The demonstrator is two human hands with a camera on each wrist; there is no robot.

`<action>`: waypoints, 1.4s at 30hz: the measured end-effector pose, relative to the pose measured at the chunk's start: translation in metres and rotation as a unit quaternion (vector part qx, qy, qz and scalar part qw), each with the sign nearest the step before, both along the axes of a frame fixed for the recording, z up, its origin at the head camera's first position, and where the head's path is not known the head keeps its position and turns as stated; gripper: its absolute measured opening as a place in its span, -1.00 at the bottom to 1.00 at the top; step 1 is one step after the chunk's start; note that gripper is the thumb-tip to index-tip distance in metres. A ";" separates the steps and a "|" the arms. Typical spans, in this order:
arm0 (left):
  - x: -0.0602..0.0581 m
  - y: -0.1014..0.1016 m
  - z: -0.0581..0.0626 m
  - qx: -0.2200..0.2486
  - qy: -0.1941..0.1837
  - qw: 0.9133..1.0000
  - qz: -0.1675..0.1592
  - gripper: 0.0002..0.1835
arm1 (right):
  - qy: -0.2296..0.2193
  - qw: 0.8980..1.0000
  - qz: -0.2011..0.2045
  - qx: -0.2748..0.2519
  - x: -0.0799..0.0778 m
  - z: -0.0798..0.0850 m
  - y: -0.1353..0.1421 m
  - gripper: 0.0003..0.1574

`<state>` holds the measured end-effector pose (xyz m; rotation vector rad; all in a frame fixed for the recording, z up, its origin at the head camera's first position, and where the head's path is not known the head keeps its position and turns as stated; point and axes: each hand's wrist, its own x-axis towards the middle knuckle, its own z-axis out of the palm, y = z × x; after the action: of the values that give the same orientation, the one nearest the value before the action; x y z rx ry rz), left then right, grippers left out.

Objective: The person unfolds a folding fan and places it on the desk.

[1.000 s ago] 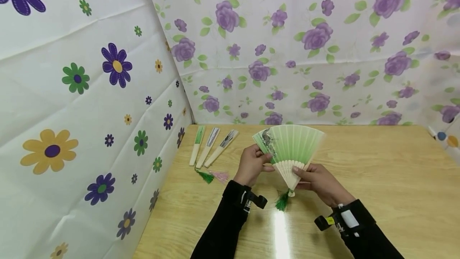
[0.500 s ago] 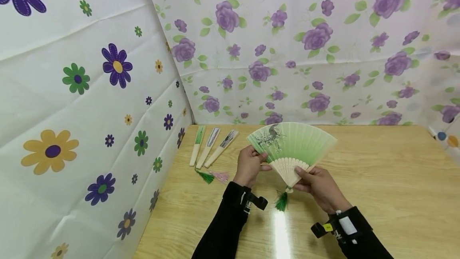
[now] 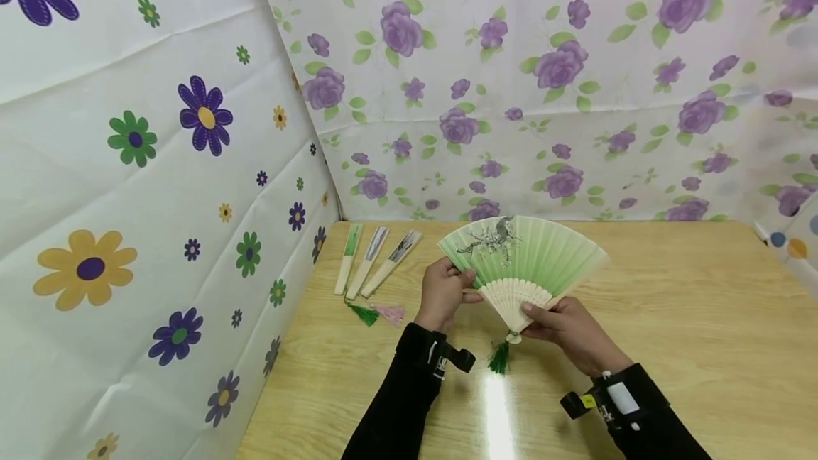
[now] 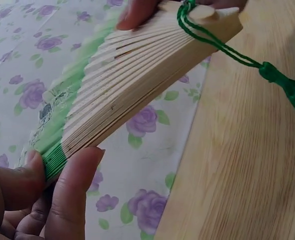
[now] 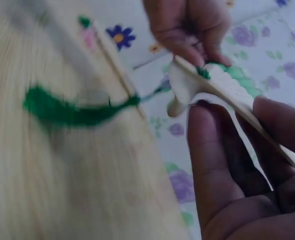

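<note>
A green folding fan (image 3: 543,254) is spread wide above the table, with a dark branch print on its left part and pale ribs fanning from the pivot. My left hand (image 3: 442,295) pinches its left edge; in the left wrist view, thumb and finger (image 4: 75,190) grip the stacked green folds there. At the lower right, my right hand (image 3: 571,332) holds the fan's ribs, thumb on the front face and fingers behind. A green tassel (image 3: 499,358) hangs from the pivot, and looks blurred in the right wrist view.
Several closed folding fans (image 3: 369,261) lie side by side at the table's back left. A green tassel (image 3: 363,314) and a pink tassel (image 3: 391,314) lie beside their handles. Flowered cloths (image 3: 460,77) line the back and left of the wooden table (image 3: 690,318).
The fan has spread wider, showing more of its dark print and green cloth. My right hand has shifted slightly with the right edge; my left hand has stayed nearly in place.
</note>
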<state>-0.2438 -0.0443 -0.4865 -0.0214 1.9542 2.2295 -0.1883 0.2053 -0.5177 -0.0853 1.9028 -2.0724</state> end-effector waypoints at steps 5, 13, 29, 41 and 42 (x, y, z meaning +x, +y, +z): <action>0.000 0.000 -0.001 -0.004 -0.005 1.000 0.011 -0.71 | 0.001 1.000 -0.007 -0.002 0.001 0.007 0.000 -0.51; -0.003 0.000 -0.002 0.012 0.005 0.999 0.042 -0.68 | -0.019 0.995 -0.058 -0.083 0.002 -0.001 -0.004 -0.73; -0.002 -0.006 -0.009 0.053 0.011 0.998 0.041 -0.61 | -0.010 0.992 -0.068 -0.111 0.002 -0.008 -0.003 -0.56; -0.001 -0.008 -0.007 0.071 -0.005 0.997 0.043 -0.68 | 0.012 0.989 -0.079 -0.122 0.001 0.005 -0.004 -0.60; -0.001 -0.008 -0.007 0.075 -0.009 0.996 0.049 -0.69 | 0.013 0.988 -0.088 -0.127 0.002 0.005 -0.007 -0.61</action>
<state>-0.2444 -0.0520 -0.4933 -0.1197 1.8075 2.4238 -0.1867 0.1987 -0.5131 -0.0031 1.7065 -2.4351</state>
